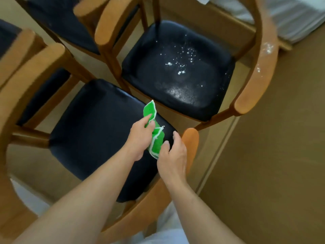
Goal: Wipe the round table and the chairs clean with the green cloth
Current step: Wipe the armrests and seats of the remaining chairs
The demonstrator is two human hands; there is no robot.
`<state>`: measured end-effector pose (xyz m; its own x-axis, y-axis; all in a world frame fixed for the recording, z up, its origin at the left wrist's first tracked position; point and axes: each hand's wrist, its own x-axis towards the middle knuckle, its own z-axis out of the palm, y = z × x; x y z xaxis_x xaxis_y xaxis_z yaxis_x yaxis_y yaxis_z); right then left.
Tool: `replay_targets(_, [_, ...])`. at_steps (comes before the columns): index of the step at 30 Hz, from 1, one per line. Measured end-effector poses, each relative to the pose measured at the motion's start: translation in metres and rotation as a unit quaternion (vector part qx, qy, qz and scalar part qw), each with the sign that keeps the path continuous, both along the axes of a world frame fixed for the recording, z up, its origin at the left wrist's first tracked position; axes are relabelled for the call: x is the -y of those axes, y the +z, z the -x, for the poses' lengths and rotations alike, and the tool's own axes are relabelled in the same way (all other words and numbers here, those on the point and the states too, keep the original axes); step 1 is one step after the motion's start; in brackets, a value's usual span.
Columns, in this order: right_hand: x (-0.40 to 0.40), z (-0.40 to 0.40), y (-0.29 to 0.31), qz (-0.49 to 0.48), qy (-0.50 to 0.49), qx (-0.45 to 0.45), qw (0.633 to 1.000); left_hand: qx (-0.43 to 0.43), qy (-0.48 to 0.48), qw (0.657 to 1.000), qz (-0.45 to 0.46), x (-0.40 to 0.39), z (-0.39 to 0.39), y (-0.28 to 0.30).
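Both hands, left hand (140, 136) and right hand (173, 155), pinch the green cloth (155, 138).

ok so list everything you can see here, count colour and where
chairs: four at least partly in view, orange-brown wood with black seats, filling left and centre
white powder: scattered specks, on the far right chair's seat and its armrest
green cloth: one, green with white edging, above the near chair's seat
floor: brown, right side
white fabric: folded, top right corner
left hand: pinches the cloth's upper part
right hand: holds the cloth's lower edge
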<state>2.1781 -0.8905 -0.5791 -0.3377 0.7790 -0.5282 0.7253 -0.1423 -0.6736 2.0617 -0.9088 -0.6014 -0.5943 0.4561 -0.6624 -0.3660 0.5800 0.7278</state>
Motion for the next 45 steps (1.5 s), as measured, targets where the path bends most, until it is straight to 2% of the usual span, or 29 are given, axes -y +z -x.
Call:
replay_targets(1, [-0.016,0.007,0.006,0.011,-0.024,-0.015,1.0,0.075,0.046,0.995,-0.05,-0.002,-0.001,0.007])
replay_targets(3, [-0.041,0.019,0.015,-0.003,-0.042,-0.024,0.999,0.21,0.108,0.963,-0.129,-0.007,0.002,0.021])
replay_targets(5, [-0.058,0.029,0.023,-0.019,-0.021,-0.037,0.999,0.318,0.111,0.928,-0.163,-0.013,0.006,0.034])
replay_targets(7, [-0.07,0.036,0.028,-0.022,0.014,-0.068,0.997,0.37,0.096,0.907,-0.174,-0.023,0.007,0.047])
replay_targets(9, [-0.086,0.042,0.022,0.001,0.053,-0.084,0.995,0.376,0.087,0.905,-0.18,-0.041,0.006,0.055])
replay_targets(11, [-0.107,0.05,0.011,0.063,0.083,-0.1,0.989,0.344,0.092,0.92,-0.162,-0.065,0.005,0.053])
replay_targets(14, [-0.155,0.06,-0.014,0.153,0.115,-0.104,0.976,0.324,0.136,0.924,-0.153,-0.111,0.002,0.042])
replay_targets(18, [-0.231,0.065,-0.046,0.214,0.051,-0.109,0.969,0.33,0.165,0.916,-0.16,-0.18,0.004,0.025])
replay_targets(24, [-0.311,0.072,-0.069,0.289,-0.084,-0.146,0.942,0.18,0.078,0.98,-0.033,-0.249,0.017,0.008])
replay_targets(26, [-0.322,0.077,-0.072,0.287,-0.102,-0.127,0.944,0.141,0.07,0.988,-0.004,-0.26,0.021,0.006])
replay_targets(30, [-0.337,0.092,-0.078,0.237,-0.153,-0.11,0.953,0.134,0.082,0.988,-0.002,-0.275,0.025,-0.007])
replay_targets(32, [-0.346,0.099,-0.084,0.184,-0.197,-0.11,0.957,0.146,0.077,0.986,-0.019,-0.281,0.026,-0.018])
replay_targets(36, [-0.37,0.102,-0.103,-0.031,-0.223,-0.059,0.972,0.171,0.061,0.983,-0.036,-0.29,0.024,-0.042])
replay_targets(38, [-0.379,0.103,-0.116,-0.103,-0.195,-0.04,0.975,0.134,0.024,0.991,-0.007,-0.286,0.029,-0.054])
replay_targets(40, [-0.382,0.108,-0.138,-0.128,-0.124,0.004,0.984,0.028,-0.034,0.998,0.052,-0.272,0.046,-0.064])
replay_targets(41, [-0.382,0.113,-0.151,-0.119,-0.057,0.028,0.991,-0.041,-0.062,0.994,0.078,-0.264,0.061,-0.067])
replay_targets(43, [-0.376,0.122,-0.178,-0.065,0.111,0.088,0.988,-0.188,-0.101,0.971,0.11,-0.244,0.098,-0.065])
replay_targets(45, [-0.367,0.128,-0.198,-0.067,0.236,0.141,0.959,-0.346,-0.137,0.917,0.145,-0.223,0.14,-0.052])
